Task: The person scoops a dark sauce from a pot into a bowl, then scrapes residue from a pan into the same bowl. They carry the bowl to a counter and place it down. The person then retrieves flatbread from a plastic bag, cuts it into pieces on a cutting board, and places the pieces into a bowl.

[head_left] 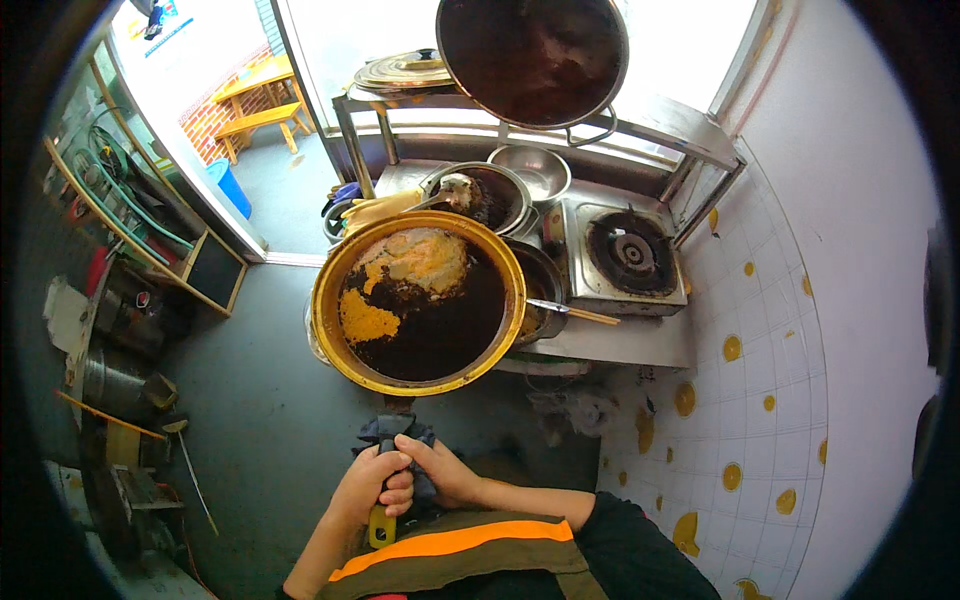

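Observation:
Both my hands are wrapped around the long handle of a wide frying pan with a golden rim. My left hand curls around the handle's side, and my right hand closes over it from the right. A dark cloth is bunched around the handle near the fingers. Inside the pan is a dark brown liquid, partly covered by orange-yellow foam. The pan overlaps the near-left end of a steel counter in view; whether it rests on anything is hidden.
A single-burner gas stove stands right of the pan. Behind are a pot with a ladle, a steel bowl and a shelf with a large pot. Chopsticks jut from a dark pan.

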Demonstrator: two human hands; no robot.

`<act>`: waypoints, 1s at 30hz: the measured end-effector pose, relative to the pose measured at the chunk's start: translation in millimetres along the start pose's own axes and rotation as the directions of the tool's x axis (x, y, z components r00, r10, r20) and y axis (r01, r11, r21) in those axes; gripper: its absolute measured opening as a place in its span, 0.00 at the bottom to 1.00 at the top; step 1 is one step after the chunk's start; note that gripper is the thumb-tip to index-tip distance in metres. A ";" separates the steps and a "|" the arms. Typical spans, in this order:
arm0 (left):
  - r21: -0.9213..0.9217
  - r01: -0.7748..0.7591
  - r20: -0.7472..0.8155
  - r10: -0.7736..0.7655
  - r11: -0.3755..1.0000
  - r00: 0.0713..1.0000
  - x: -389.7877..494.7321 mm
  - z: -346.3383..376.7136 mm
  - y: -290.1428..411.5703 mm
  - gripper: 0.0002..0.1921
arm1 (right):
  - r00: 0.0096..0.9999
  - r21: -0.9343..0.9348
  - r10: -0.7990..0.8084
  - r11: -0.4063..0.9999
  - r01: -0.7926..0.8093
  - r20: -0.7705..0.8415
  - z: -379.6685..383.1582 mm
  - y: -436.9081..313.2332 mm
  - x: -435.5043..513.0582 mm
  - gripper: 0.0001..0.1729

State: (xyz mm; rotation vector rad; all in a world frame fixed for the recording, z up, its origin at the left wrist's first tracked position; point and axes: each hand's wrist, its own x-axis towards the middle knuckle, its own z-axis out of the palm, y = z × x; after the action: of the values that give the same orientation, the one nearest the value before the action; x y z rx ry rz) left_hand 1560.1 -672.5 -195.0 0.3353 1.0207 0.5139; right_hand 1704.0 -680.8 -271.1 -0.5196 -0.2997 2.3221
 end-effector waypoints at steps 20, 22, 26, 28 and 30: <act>0.042 -0.043 -0.093 0.046 0.998 0.995 19.4 14.7 8.7 0.11 | 0.999 0.014 0.041 0.999 -0.041 0.030 -13.5 -23.3 10.4 0.18; 0.064 -0.050 -0.105 0.057 0.997 0.993 20.5 17.3 9.1 0.11 | 0.999 -0.002 0.043 0.999 -0.043 0.026 -16.6 -23.9 12.1 0.18; 0.055 -0.055 -0.088 0.060 0.997 0.994 22.1 17.5 8.1 0.09 | 0.999 -0.024 0.038 0.999 -0.037 0.027 -22.5 -23.7 13.1 0.19; 0.062 -0.060 -0.098 0.066 0.996 0.993 23.0 19.3 7.4 0.08 | 0.998 -0.019 0.048 0.999 -0.047 0.049 -25.3 -24.5 11.8 0.19; 0.062 -0.061 -0.101 0.067 0.996 0.993 24.2 20.5 6.7 0.09 | 0.997 -0.015 0.051 0.999 -0.051 0.059 -26.2 -26.0 10.8 0.20</act>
State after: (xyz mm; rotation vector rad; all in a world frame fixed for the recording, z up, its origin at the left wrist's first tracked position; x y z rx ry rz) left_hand 1586.4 -654.1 -199.0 0.3979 1.1298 0.5643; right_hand 1724.5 -653.1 -288.2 -0.4705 -0.3335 2.3897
